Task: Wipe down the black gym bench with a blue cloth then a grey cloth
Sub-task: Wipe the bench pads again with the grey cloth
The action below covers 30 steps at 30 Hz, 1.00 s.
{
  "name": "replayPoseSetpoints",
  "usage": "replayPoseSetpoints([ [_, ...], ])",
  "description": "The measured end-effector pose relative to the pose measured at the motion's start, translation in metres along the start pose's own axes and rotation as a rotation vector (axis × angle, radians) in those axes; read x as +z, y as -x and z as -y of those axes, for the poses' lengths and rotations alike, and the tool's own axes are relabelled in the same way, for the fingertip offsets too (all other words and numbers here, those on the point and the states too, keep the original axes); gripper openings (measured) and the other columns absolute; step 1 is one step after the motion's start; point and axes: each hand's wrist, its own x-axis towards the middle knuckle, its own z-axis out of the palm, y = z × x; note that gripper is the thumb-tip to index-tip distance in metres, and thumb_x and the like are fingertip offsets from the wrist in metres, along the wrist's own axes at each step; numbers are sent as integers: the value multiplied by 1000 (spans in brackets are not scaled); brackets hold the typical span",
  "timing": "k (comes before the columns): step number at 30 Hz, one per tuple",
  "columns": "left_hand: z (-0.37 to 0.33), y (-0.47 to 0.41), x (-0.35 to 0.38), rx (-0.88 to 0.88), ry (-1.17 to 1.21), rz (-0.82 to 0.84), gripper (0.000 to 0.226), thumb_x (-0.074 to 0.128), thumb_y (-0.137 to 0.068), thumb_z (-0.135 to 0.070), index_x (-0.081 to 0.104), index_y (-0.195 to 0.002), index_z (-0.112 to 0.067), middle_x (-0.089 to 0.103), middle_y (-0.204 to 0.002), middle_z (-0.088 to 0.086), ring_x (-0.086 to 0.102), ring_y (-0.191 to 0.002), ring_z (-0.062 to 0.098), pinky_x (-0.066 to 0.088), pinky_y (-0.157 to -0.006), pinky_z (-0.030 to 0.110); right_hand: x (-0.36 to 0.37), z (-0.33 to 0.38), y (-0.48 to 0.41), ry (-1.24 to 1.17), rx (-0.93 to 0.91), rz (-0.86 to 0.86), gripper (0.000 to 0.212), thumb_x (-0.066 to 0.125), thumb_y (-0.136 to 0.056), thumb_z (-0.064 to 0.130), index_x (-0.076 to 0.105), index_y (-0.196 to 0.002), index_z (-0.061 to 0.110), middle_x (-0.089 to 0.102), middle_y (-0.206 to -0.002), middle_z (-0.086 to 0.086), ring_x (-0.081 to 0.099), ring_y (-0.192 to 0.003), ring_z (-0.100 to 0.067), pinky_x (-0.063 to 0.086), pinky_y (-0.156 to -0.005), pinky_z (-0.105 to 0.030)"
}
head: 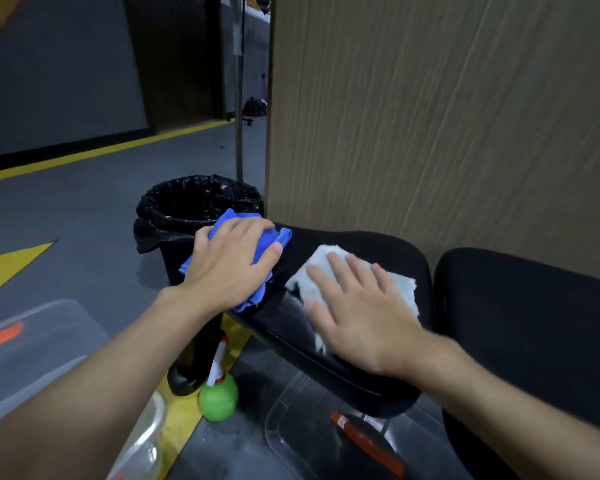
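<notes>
The black gym bench pad [371,242] runs from the middle of the view toward the lower right. My left hand [229,265] lies on a bunched blue cloth [281,237] at the pad's far left end, fingers curved over the cloth. My right hand [357,313] presses flat, fingers straight, on a pale grey cloth [317,263] spread on the middle of the pad. A wet-looking sheen shows on the pad just left of my right hand.
A bin lined with a black bag [194,202] stands behind the bench's left end. A wood-grain panel [447,116] rises right behind the bench. A second black pad [534,306] lies at the right. Below stand a green spray bottle [218,396] and clear plastic tubs [42,344].
</notes>
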Motion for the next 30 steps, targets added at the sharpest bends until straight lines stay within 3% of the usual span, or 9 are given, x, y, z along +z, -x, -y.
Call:
replayPoseSetpoints([
  [3, 1, 1, -1, 12, -11, 2, 55, 20, -91, -58, 40, -137, -38, 46, -141, -17, 34, -135, 10, 21, -109, 47, 4, 8, 39, 32, -104, -62, 71, 2, -91, 62, 10, -156, 35, 4, -166, -6, -3, -152, -26, -1, -121, -49],
  [6, 2, 2, 0, 24, -45, 13, 53, 17, -91, -58, 41, -137, -46, 43, -143, -17, 31, -135, 9, 19, -108, 46, -1, -1, 33, 12, -107, -23, 70, -8, -90, 65, 3, -155, 42, -3, -166, 1, -8, -152, -20, -5, -122, -45],
  [8, 4, 2, 1, 24, -51, 21, 52, 17, -91, -58, 43, -134, -48, 41, -145, -17, 30, -136, 8, 18, -108, 46, -6, -10, 14, -21, -46, -16, 74, -10, -85, 66, 4, -154, 45, -3, -166, 6, -7, -152, -16, -4, -122, -42],
  [11, 5, 2, 1, 24, -48, 36, 54, 16, -88, -61, 43, -134, -51, 39, -146, -18, 28, -136, 8, 17, -109, 46, -9, -43, -28, -105, 106, 34, 59, 8, -97, 59, 11, -154, 45, 4, -166, 7, 0, -152, -15, 1, -121, -43],
  [17, 6, 0, -2, 7, -54, 63, 52, 25, -86, -61, 43, -133, -51, 37, -145, -21, 28, -136, 8, 21, -108, 45, -14, -102, -89, -242, 305, 66, 53, 13, -86, 62, 33, -134, 58, 40, -146, 5, 29, -140, -25, 21, -112, -49],
  [23, 5, -3, 0, -8, -58, 40, 51, 29, -86, -55, 44, -134, -46, 40, -140, -22, 31, -133, 7, 24, -105, 44, -14, -97, -98, -207, 374, 100, 58, 8, -92, 58, 26, -147, 48, 32, -154, 3, 23, -144, -26, 16, -113, -50],
  [30, 8, -10, 4, -77, 13, -11, 51, 45, -92, -41, 38, -141, -32, 33, -147, -11, 36, -132, 13, 27, -107, 45, -9, -16, -125, -87, 132, 113, 63, 5, -97, 60, 13, -155, 37, 14, -165, 4, 6, -151, -23, 1, -119, -53],
])
